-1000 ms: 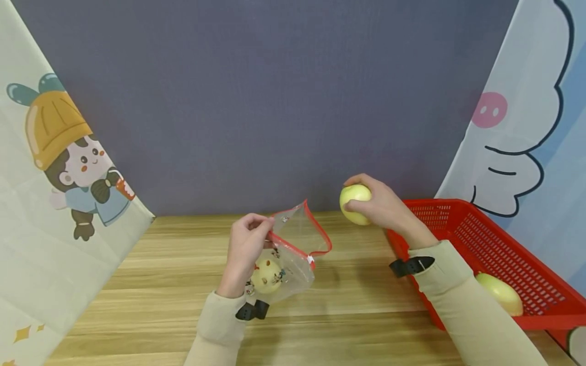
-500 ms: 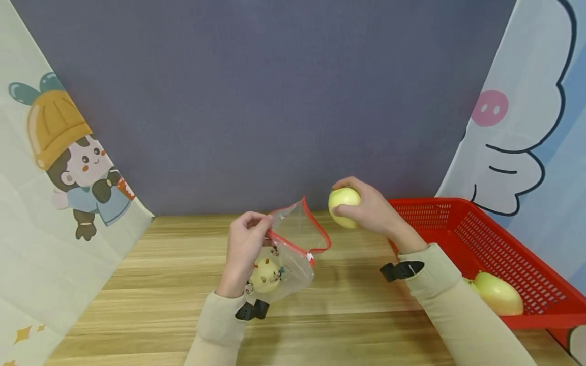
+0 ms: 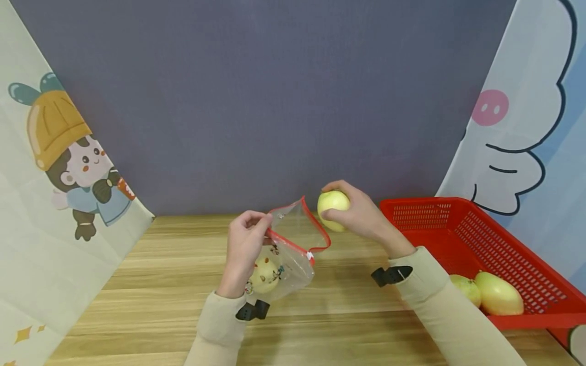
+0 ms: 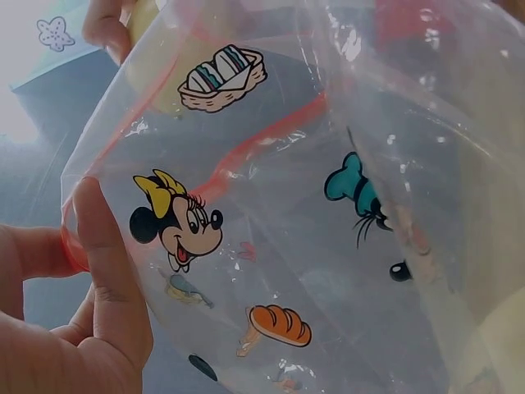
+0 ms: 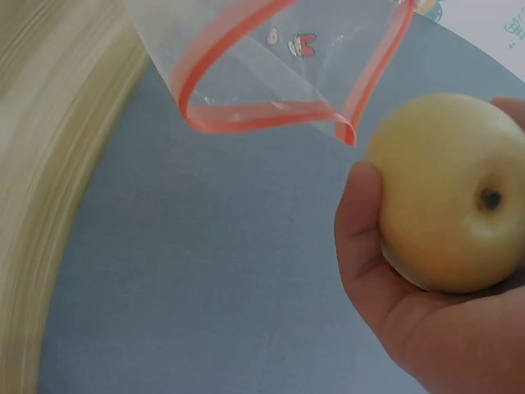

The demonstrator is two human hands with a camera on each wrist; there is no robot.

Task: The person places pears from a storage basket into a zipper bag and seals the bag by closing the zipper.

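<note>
My left hand pinches the rim of a clear zip bag with a red zip edge and cartoon prints. The bag's mouth gapes toward the right. Inside it, low down, lies a round pale yellow fruit, seen through the plastic. My right hand grips a yellow apple between thumb and fingers, raised just right of the bag's mouth. In the right wrist view the apple's dark-centred hollow faces the camera, and the red zip edge is close by. The left wrist view shows the printed plastic filling most of the frame.
A red plastic basket with perforated sides stands on the right of the wooden table. It holds a long pale yellow-green fruit and a rounder greenish fruit. A dark grey panel rises behind the table, with cartoon-printed cloths either side.
My right hand has carried the apple leftward and slightly down, from near the basket to beside the bag's mouth. The greenish fruit in the basket has come into view. The left hand and bag barely moved.
</note>
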